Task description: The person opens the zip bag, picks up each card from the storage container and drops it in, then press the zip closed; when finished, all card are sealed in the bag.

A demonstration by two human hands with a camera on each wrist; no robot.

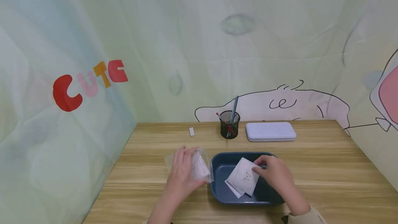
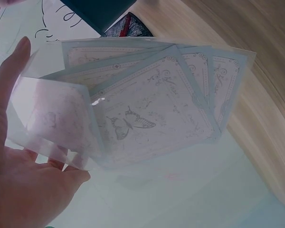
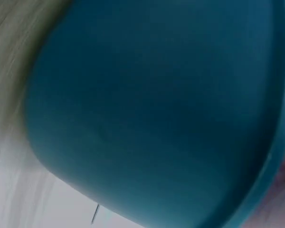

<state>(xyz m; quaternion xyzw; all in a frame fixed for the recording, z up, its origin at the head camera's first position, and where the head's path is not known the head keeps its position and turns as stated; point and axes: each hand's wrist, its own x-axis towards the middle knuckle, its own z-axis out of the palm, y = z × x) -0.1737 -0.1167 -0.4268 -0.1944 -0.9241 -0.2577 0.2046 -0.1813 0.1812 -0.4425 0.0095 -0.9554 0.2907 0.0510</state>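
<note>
My left hand (image 1: 183, 172) holds a clear plastic bag (image 1: 209, 160) just left of the dark blue basin (image 1: 217, 196). In the left wrist view, several pale butterfly-printed cards (image 2: 156, 109) show fanned out inside the bag (image 2: 249, 59), with the thumb and fingers of the left hand (image 2: 33, 185) at its open end. Over the basin, my right hand (image 1: 276, 174) pinches the upper right edge of a white card (image 1: 244, 175) with a butterfly print. Another white card (image 1: 234, 188) peeks out beneath it. Blue basin wall (image 3: 147, 109) fills most of the right wrist view, leaving the right fingertips hidden there.
Behind the basin, a black mesh pen cup (image 1: 229, 127) holds several pens. To its right lies a white flat case (image 1: 271, 131), and to its left a small white eraser (image 1: 191, 132). Printed cloth (image 1: 186, 61) hangs behind the wooden table (image 1: 140, 189).
</note>
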